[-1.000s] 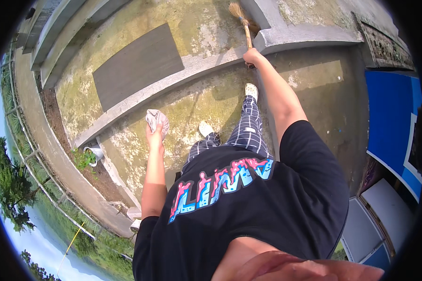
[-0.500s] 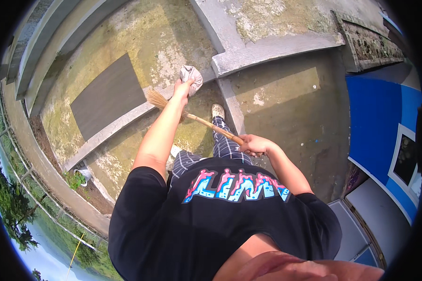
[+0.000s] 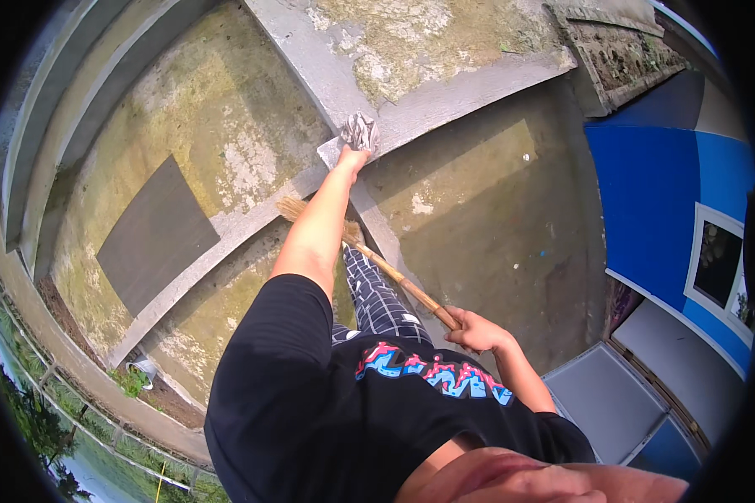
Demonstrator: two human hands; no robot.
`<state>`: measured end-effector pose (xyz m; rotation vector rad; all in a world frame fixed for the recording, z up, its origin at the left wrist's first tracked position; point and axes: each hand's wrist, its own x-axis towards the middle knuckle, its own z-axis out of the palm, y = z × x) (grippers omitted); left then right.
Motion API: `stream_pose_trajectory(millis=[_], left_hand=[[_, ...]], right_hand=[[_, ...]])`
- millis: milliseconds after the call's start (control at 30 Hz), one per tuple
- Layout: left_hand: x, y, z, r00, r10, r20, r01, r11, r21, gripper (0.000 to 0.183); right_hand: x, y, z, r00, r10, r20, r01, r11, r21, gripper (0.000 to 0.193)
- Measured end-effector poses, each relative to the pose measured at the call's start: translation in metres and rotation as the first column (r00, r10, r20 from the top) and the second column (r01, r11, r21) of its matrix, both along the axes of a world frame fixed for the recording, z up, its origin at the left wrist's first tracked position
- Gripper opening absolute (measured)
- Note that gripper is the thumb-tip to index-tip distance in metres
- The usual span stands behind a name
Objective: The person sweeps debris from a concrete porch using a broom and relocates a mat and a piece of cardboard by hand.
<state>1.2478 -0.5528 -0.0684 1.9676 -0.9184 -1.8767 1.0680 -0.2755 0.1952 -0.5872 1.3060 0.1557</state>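
Note:
A crumpled pale grey cloth (image 3: 360,132) is gripped in my left hand (image 3: 355,158), with that arm stretched forward. Below it in the picture is the corner of a low concrete wall (image 3: 329,154); whether the cloth touches it I cannot tell. My right hand (image 3: 476,329), near my waist, is wrapped round the wooden handle of a broom (image 3: 407,287). The broom slants up and left, passing beneath my left forearm. Its straw bristles (image 3: 291,208) show on the forearm's far side, while part of the head is hidden under the arm.
Low concrete walls divide the stained concrete floor (image 3: 486,210) around me. A dark grey rectangular patch (image 3: 158,237) lies on the left. At the right stands a blue wall (image 3: 646,205) with a white-framed window (image 3: 717,256). A white pot (image 3: 145,371) with a plant is lower left.
My left hand has carried the cloth to the right, over the wall corner. My right hand, still holding the broom, is lower in the picture. The whole view has shifted, moving the surroundings leftward.

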Motion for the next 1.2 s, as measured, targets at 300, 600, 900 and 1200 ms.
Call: stream_pose_trajectory(millis=[300,600,900,1200], left_hand=[[0.102,0.073,0.263,0.975,-0.101,-0.200,-0.129,0.475,-0.870,0.049],[0.215,0.183,0.231,0.962,0.234,0.137,-0.077,0.721,-0.689,0.040],[0.244,0.281,0.210,0.922,0.271,0.278,-0.079,0.833,-0.548,0.040],[0.238,0.238,0.215,0.950,0.139,0.280,0.046,0.823,-0.566,0.040]], right_hand=[[-0.035,-0.086,0.099,0.867,-0.440,0.235,0.496,0.810,-0.312,0.054],[-0.168,-0.232,0.031,0.662,-0.727,-0.182,0.313,0.488,-0.815,0.030],[-0.142,-0.227,-0.088,0.647,-0.531,-0.547,0.068,0.755,-0.652,0.036],[-0.068,-0.136,0.095,0.798,-0.564,0.214,0.596,0.684,-0.420,0.048]])
